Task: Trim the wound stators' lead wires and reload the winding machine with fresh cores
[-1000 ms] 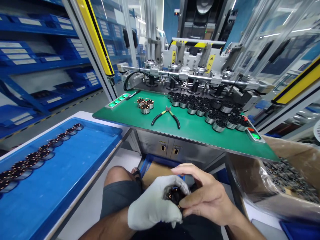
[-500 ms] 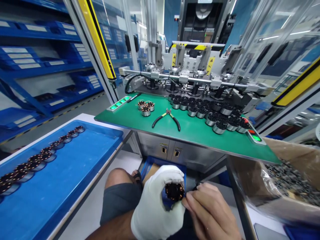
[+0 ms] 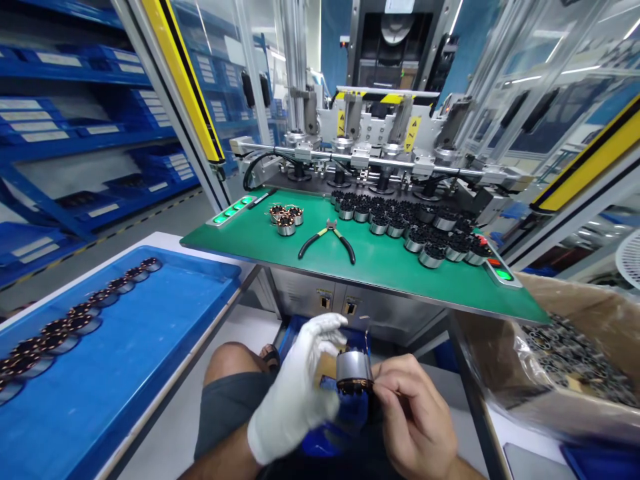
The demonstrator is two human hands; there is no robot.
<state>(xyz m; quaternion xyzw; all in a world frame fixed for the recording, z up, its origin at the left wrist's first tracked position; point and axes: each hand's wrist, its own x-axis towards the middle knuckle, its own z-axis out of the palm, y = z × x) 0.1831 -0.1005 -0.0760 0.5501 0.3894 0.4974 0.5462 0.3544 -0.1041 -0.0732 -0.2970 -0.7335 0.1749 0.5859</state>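
My left hand point(image 3: 295, 393), in a white glove, is closed around a small round motor stator point(image 3: 353, 372) with a silver casing and copper windings, held over my lap. My bare right hand point(image 3: 415, 413) is pinched at the stator's right side, on something too thin to make out. A short wire end sticks up from the top of the stator. A blue object point(image 3: 345, 413) shows under the stator between both hands.
A green bench top point(image 3: 380, 267) in front carries black-handled pliers point(image 3: 326, 238), three wound stators point(image 3: 286, 219) and several dark unwound ones point(image 3: 415, 230). A blue tray point(image 3: 140, 333) at left holds a row of wound stators. A cardboard box point(image 3: 575, 353) of parts stands at right. The machine point(image 3: 375, 140) is behind.
The stator has been turned from windings facing me to casing side up. My gloved fingers have loosened and lifted. My right hand has shifted to pinch at its right edge.
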